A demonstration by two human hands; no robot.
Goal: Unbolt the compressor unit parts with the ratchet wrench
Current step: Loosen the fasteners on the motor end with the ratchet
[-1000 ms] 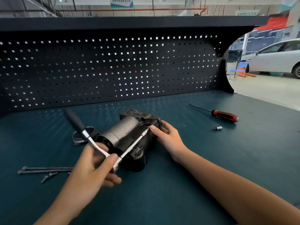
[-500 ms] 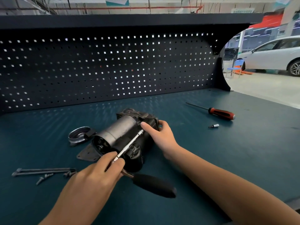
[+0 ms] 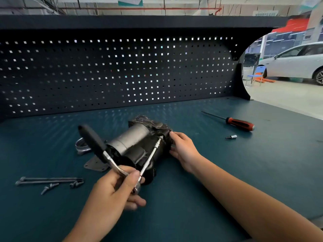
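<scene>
the left hand grips the ratchet wrench at its head, the black handle slanting up and left. its extension bar reaches the compressor unit, which lies on its side on the teal bench. the right hand clasps the unit's far end. loose bolts lie to the left. a screwdriver and 1 small bit lie farther right.

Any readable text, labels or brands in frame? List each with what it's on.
Nothing legible.
Text on teal-and-white hanging sign: too blurred to read.
Text on pale sign, upper right: too blurred to read.
No markings visible on compressor unit, ratchet wrench, screwdriver.
</scene>
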